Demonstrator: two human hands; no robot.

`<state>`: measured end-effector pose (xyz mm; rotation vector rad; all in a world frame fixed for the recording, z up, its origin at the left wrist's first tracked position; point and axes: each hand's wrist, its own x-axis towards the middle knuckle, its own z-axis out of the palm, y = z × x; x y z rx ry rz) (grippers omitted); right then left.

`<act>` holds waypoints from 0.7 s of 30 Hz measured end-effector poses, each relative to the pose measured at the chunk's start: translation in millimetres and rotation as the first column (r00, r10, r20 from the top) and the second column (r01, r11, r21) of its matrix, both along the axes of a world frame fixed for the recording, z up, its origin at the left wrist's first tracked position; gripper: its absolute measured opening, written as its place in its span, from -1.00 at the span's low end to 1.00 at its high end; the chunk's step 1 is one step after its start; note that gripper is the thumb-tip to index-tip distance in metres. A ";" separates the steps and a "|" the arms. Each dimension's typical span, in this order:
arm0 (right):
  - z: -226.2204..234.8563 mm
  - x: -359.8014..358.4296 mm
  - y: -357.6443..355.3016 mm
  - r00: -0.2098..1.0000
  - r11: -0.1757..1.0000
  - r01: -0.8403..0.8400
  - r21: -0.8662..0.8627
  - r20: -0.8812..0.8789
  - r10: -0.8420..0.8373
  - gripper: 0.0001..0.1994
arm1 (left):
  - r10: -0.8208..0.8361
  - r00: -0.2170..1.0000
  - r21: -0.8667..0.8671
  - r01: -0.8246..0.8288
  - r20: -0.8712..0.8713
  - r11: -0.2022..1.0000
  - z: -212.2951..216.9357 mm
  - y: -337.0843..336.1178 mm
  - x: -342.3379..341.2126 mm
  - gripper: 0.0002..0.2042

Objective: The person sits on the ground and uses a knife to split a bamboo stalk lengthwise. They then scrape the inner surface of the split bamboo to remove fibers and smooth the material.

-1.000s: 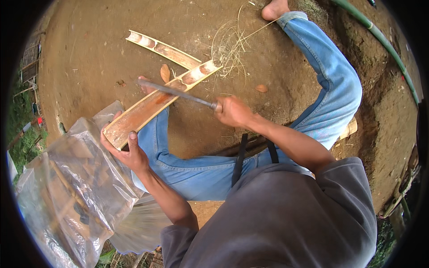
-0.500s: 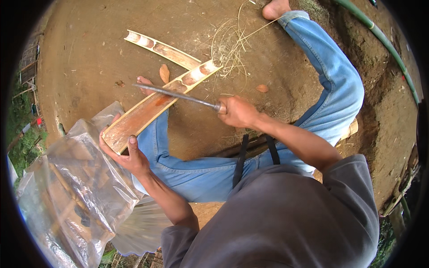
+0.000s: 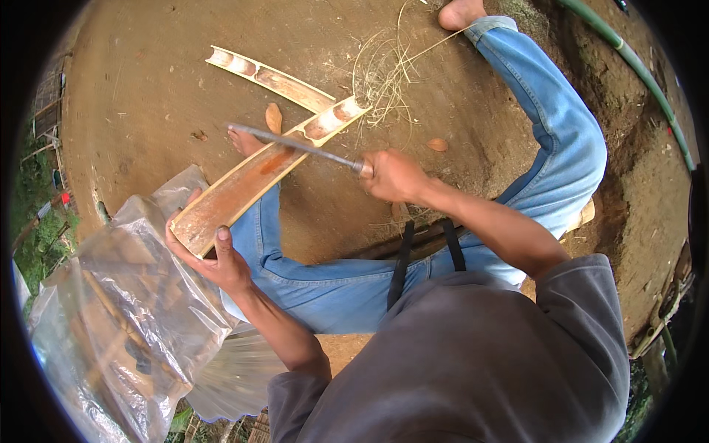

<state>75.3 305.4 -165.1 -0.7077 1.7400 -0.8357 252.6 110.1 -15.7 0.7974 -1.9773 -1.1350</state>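
Since the earlier frames the long grey metal blade (image 3: 295, 144) has swung a little: its tip has slid up and toward the person's left across the split bamboo, and the right hand (image 3: 391, 176) has drifted slightly up with it, while the left hand has kept its place.

Everything here is placed from the long split half of bamboo with the reddish-brown inner face (image 3: 262, 176). It lies on a slant over the bare brown dirt ground (image 3: 148, 88), its near end low at the person's left and its far end, with pale open chambers, high toward the middle. Its long axis runs from lower left to upper right.

Below the bamboo, the blue-jeaned leg (image 3: 310, 273) passes under it, a bare foot showing just past its upper edge. A crumpled clear plastic bag (image 3: 125, 317) sits below its near end, touching the left hand. A 2nd split bamboo piece (image 3: 269, 77) lies above it, its right end close to the far end.

The left hand (image 3: 214, 258) is curled closed around the bamboo's near end, thumb up against the edge. The right hand is closed tight on the blade's handle, well to the right of the bamboo. The blade crosses the bamboo almost square to its axis, near mid-length, resting on its upper edge. So the left hand is the nearer one, and the blade bridges the gap from the right.
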 end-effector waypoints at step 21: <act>-10.5 6.0 26.0 0.998 0.996 0.068 -0.062 -0.014 -0.069 -0.92 | -0.112 0.993 -0.001 0.112 0.041 0.994 -0.2 -4.0 9.0 -0.20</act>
